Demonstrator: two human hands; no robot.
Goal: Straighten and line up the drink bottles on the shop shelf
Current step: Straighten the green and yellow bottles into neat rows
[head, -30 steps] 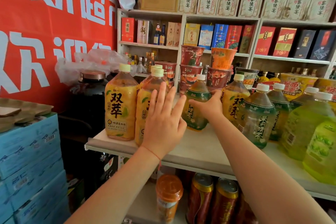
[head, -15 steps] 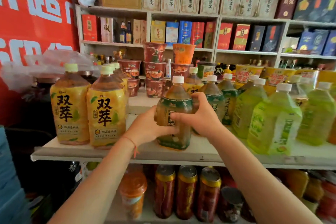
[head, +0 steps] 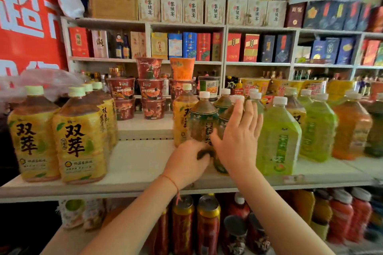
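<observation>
A dark green-labelled tea bottle (head: 202, 119) with a white cap stands mid-shelf. My left hand (head: 186, 163) grips its base with curled fingers. My right hand (head: 238, 138) lies flat, fingers spread, against the dark tea bottle (head: 224, 102) just to its right, hiding most of that bottle. A yellow-labelled tea bottle (head: 182, 116) stands behind on the left. Light green drink bottles (head: 278, 138) line up to the right. Several yellow tea bottles (head: 79, 138) stand in a row at the left end of the shelf (head: 134, 174).
Stacked red and orange noodle cups (head: 150, 91) sit at the back of the shelf. An orange drink bottle (head: 352, 128) stands far right. Cans and red bottles (head: 207, 225) fill the shelf below. Boxed goods line the wall shelves behind.
The dark tea bottle that both hands held near the front edge now stands further back and right, beside the other dark bottles. My right hand has opened flat; my left holds the base.
</observation>
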